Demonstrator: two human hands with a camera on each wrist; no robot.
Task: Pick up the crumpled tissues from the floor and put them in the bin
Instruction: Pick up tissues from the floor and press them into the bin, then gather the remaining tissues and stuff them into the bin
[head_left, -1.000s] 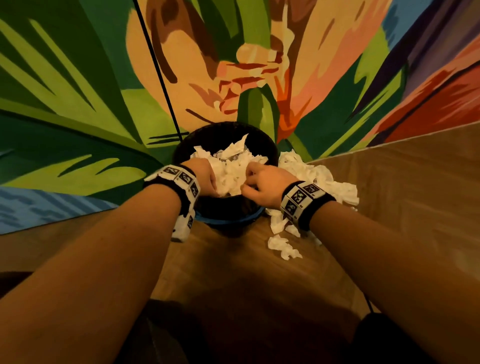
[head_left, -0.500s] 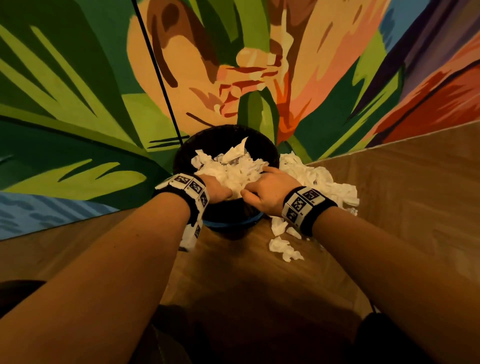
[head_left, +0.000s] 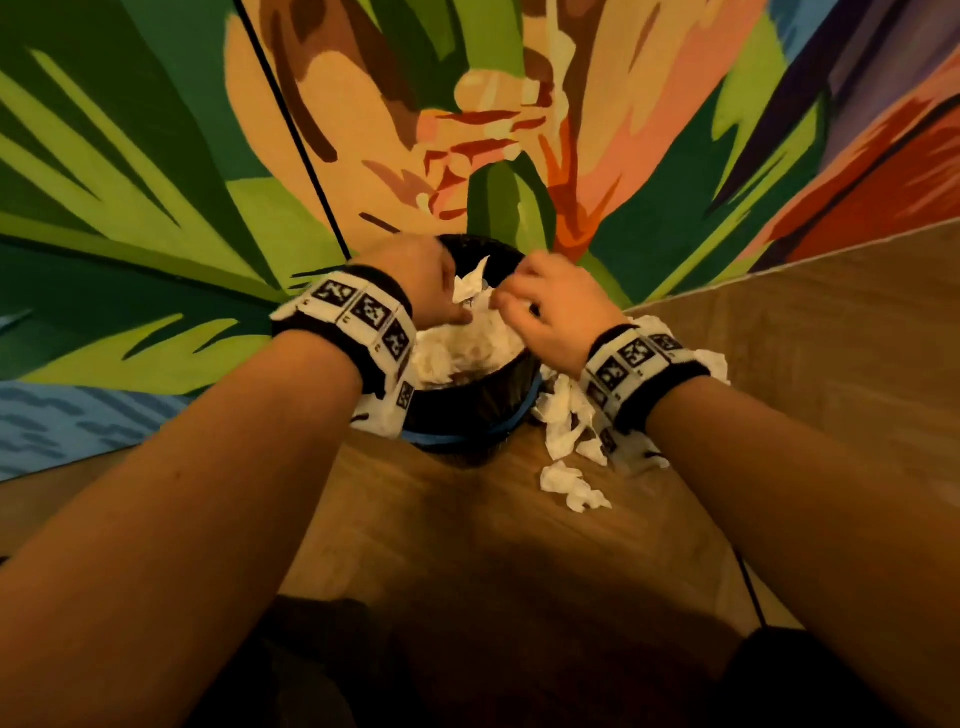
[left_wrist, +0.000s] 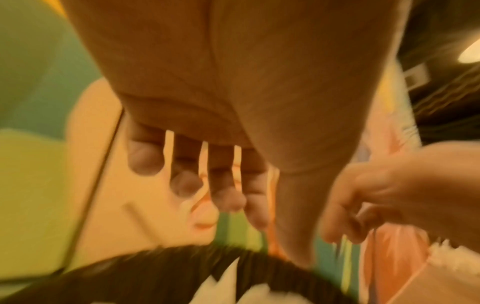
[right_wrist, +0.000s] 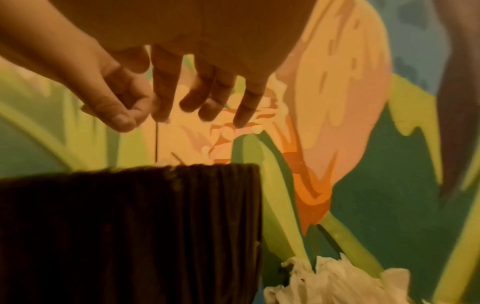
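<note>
Left hand (head_left: 426, 283): above the near-left part of the bin mouth, fingers hanging straight and spread in the left wrist view, nothing held. Right hand (head_left: 545, 312): above the right part of the mouth, fingers loose and splayed in the right wrist view, also holding nothing. Both hands released. Marker-printed wristbands (head_left: 363, 322) on both wrists.

Bin (head_left: 467, 410): round, dark, lined with a pleated black bag, blue band low on its wall. Tissues in the bin (head_left: 457, 348) are heaped to about rim level, one white corner poking up between the hands.

Progress, judged from the layout: a good share is binned, job not finished. A pile of crumpled tissues on the floor (head_left: 566, 421) lies just to the right of the bin, touching or nearly touching its wall, partly hidden under the right wrist; one loose tissue (head_left: 571, 483) sits nearer the camera, slightly apart. How many lie behind the wrist: cannot tell. With the bin this full, the rest may need pressing down.

Surface: brown wood-look floor (head_left: 467, 545), warm dim light. Bin stands against a wall mural (head_left: 156, 156) of large green leaves and an orange-pink flower; a thin dark cable (head_left: 291, 130) runs down the wall.
</note>
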